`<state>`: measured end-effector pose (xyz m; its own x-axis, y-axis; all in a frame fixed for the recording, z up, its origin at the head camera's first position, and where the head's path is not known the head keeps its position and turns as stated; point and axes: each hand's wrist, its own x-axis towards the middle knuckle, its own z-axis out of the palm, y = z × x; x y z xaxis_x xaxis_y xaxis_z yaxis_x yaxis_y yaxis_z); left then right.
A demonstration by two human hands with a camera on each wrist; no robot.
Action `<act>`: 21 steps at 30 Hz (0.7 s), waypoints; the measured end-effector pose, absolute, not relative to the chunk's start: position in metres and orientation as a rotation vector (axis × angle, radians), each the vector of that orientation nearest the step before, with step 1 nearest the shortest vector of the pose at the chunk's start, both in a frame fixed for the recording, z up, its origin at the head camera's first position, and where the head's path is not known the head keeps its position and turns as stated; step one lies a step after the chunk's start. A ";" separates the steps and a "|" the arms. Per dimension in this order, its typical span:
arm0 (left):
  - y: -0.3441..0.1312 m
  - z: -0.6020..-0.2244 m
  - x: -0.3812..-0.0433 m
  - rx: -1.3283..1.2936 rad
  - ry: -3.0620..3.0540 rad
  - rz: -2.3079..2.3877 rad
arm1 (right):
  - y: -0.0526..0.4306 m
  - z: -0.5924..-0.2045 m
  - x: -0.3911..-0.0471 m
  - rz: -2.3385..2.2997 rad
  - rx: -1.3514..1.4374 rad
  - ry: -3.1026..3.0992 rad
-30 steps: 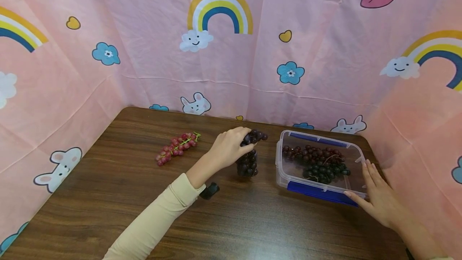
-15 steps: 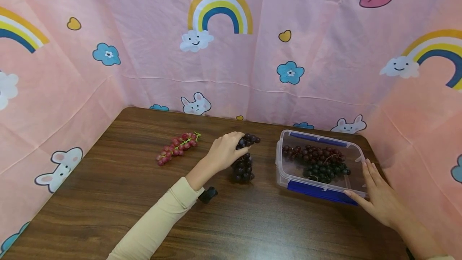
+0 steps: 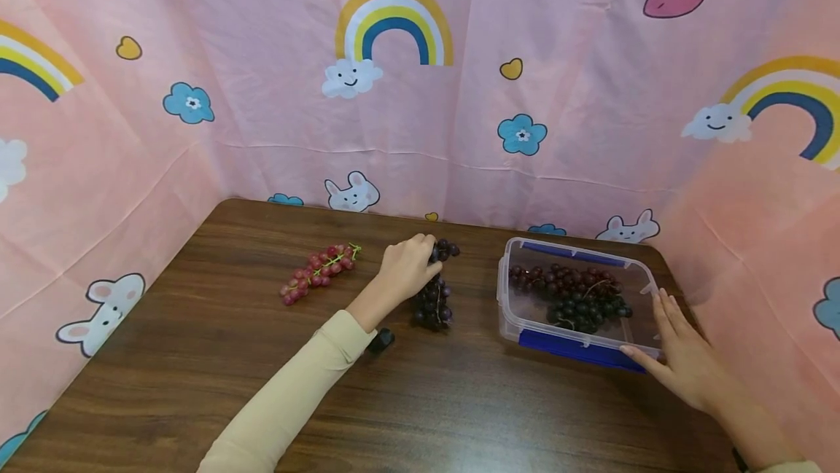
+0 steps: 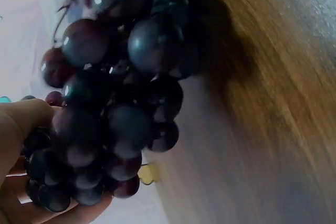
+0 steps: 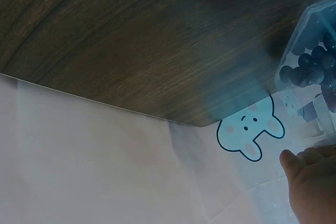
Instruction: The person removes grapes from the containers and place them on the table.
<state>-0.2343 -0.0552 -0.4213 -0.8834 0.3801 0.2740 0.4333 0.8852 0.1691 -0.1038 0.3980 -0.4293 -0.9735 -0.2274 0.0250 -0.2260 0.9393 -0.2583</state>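
My left hand grips a bunch of dark purple-black grapes near its top, and the bunch hangs down close over the table. In the left wrist view the grapes fill the upper left, with thumb and fingertips around one end. Straight fingers of my right hand rest on the right end of a clear plastic box with blue latches. Inside it lie a dark red bunch of grapes and a blackish-green bunch. The right wrist view catches part of this hand beside the box.
A bunch of pinkish-red grapes with a green stem lies left of my left hand on the brown wooden table. Pink patterned cloth hangs along the table's back and sides.
My left hand has shifted a little to the left with the dark grapes, farther from the box. My right hand stays at the box's right end. The view has turned slightly.
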 end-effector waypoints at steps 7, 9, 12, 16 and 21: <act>-0.052 -0.434 -0.249 -0.570 -2.887 -0.337 | 0.396 -0.428 -0.104 -0.416 -0.359 3.081; -0.050 -0.438 -0.253 -0.546 -2.906 -0.338 | 0.397 -0.428 -0.104 -0.416 -0.360 3.086; -0.048 -0.441 -0.259 -0.519 -2.934 -0.335 | 0.397 -0.428 -0.104 -0.404 -0.355 3.095; -0.046 -0.443 -0.264 -0.489 -2.977 -0.358 | 0.398 -0.430 -0.103 -0.400 -0.354 3.099; -0.046 -0.443 -0.265 -0.459 -3.014 -0.415 | 0.398 -0.433 -0.102 -0.428 -0.390 3.130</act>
